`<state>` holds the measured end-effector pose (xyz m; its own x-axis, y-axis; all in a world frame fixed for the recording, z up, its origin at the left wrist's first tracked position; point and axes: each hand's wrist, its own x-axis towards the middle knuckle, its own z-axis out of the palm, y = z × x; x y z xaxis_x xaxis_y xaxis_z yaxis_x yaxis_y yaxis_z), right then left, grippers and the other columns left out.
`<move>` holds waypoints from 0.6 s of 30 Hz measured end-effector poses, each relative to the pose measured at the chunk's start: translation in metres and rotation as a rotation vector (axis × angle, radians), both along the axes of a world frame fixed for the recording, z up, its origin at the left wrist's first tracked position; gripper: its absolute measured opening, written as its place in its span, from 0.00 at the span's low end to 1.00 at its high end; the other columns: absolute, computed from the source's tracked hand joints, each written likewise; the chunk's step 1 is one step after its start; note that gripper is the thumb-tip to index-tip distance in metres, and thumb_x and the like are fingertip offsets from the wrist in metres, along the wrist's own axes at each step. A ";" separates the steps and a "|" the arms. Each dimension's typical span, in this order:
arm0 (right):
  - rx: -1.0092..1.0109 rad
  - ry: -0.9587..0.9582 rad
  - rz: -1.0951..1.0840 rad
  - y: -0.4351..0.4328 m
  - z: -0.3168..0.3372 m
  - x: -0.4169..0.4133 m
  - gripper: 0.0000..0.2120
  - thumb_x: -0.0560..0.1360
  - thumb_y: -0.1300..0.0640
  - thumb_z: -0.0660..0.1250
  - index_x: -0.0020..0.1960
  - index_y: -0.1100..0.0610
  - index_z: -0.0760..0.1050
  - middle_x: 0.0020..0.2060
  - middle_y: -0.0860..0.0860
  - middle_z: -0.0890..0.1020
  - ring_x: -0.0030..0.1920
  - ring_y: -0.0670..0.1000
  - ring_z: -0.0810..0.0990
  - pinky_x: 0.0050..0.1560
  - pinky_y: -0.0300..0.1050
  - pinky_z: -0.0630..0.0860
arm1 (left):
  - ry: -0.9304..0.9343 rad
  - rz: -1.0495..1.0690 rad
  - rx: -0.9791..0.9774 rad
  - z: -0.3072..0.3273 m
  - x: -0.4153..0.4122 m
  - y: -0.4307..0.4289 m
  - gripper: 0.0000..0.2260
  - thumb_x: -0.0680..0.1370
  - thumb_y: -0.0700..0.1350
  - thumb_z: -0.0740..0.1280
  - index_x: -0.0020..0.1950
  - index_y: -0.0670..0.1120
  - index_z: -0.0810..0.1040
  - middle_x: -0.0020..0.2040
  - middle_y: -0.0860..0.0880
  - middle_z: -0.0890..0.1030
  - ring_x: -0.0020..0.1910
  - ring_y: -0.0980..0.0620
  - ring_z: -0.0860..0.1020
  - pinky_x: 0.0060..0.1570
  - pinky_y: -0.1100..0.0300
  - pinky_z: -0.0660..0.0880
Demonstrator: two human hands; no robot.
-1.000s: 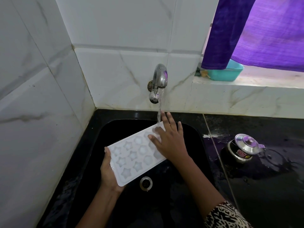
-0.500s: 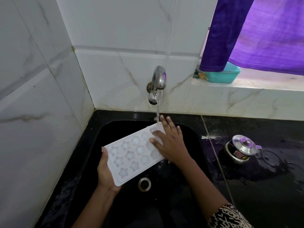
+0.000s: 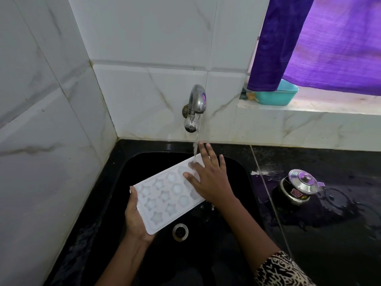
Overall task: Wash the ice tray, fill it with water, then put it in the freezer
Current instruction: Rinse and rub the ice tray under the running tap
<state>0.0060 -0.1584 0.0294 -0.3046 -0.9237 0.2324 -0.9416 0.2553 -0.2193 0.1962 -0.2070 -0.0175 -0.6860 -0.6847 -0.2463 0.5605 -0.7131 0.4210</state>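
Running from the curved chrome wall tap (image 3: pixel 195 104), a thin stream of water (image 3: pixel 196 139) lands on the far end of the white plastic ice tray (image 3: pixel 168 195), a flat rectangle with star-shaped and round moulds facing up. The tray is held above the black sink basin (image 3: pixel 144 162), just over the round metal drain (image 3: pixel 180 232). The left hand (image 3: pixel 135 218) clamps its near short edge, thumb on the top rim and fingers hidden underneath. The right hand (image 3: pixel 210 178) lies flat on the far end, fingers straight and spread, fingertips beside the stream. A black-and-white patterned sleeve (image 3: pixel 282 271) covers that arm near the elbow. On the wet black counter (image 3: pixel 329 234) right of the sink stands a small lidded steel pot (image 3: pixel 299 188), well apart from the tray. A turquoise plastic tub (image 3: pixel 276 96) sits on the window ledge, partly behind a purple curtain (image 3: pixel 329 38).
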 end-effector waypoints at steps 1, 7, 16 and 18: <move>0.031 -0.013 0.021 0.001 -0.001 0.001 0.35 0.72 0.32 0.40 0.66 0.47 0.71 0.76 0.47 0.40 0.73 0.45 0.33 0.72 0.57 0.41 | -0.010 0.010 0.031 -0.003 0.002 -0.005 0.35 0.80 0.67 0.46 0.73 0.42 0.68 0.72 0.36 0.67 0.70 0.35 0.67 0.64 0.37 0.67; 0.006 -0.043 0.003 0.005 0.005 -0.016 0.33 0.72 0.32 0.41 0.56 0.47 0.77 0.77 0.48 0.45 0.74 0.46 0.36 0.73 0.60 0.42 | 0.030 -0.047 0.022 0.004 0.003 0.004 0.32 0.79 0.66 0.50 0.59 0.45 0.83 0.62 0.39 0.79 0.57 0.38 0.80 0.45 0.44 0.79; 0.006 -0.023 0.039 0.006 0.011 -0.016 0.33 0.72 0.33 0.40 0.58 0.46 0.78 0.77 0.48 0.45 0.74 0.46 0.36 0.74 0.61 0.42 | -0.016 -0.004 -0.008 0.011 0.005 0.007 0.32 0.79 0.66 0.50 0.58 0.44 0.83 0.62 0.39 0.79 0.57 0.38 0.80 0.46 0.45 0.80; -0.007 0.008 0.068 0.003 0.012 -0.011 0.34 0.72 0.33 0.41 0.59 0.48 0.77 0.76 0.46 0.42 0.74 0.45 0.35 0.73 0.60 0.42 | 0.007 -0.004 -0.023 0.018 0.002 0.010 0.32 0.79 0.66 0.51 0.60 0.44 0.82 0.62 0.39 0.78 0.58 0.38 0.79 0.48 0.44 0.79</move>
<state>-0.0050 -0.1552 0.0410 -0.2393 -0.9406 0.2409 -0.9585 0.1893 -0.2130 0.1978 -0.1968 0.0007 -0.6903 -0.6875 -0.2256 0.5610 -0.7055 0.4331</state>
